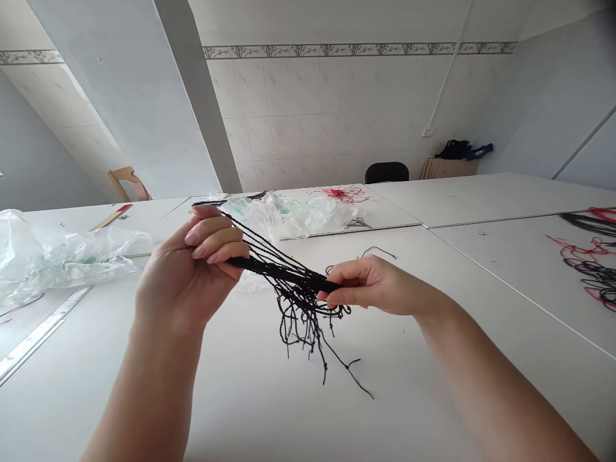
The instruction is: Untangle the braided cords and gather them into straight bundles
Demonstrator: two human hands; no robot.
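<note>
A bundle of thin black braided cords [296,279] is stretched between my two hands above the white table [269,410]. My left hand [192,269] has its fingers curled round one end, and some strands run out over the top of the index finger. At the other end, my right hand [373,285] pinches the gathered cords between thumb and fingers. Loose ends with small knots hang down in tangled loops near the right hand. The part of the bundle inside the left fist is hidden.
Clear plastic bags [289,215] lie on the far table, near red cords [344,194] and scissors [359,222]. Another plastic bag [62,256] and a metal ruler [43,330] are at left. Black and red cords [597,266] lie at right. A black chair [387,172] stands behind.
</note>
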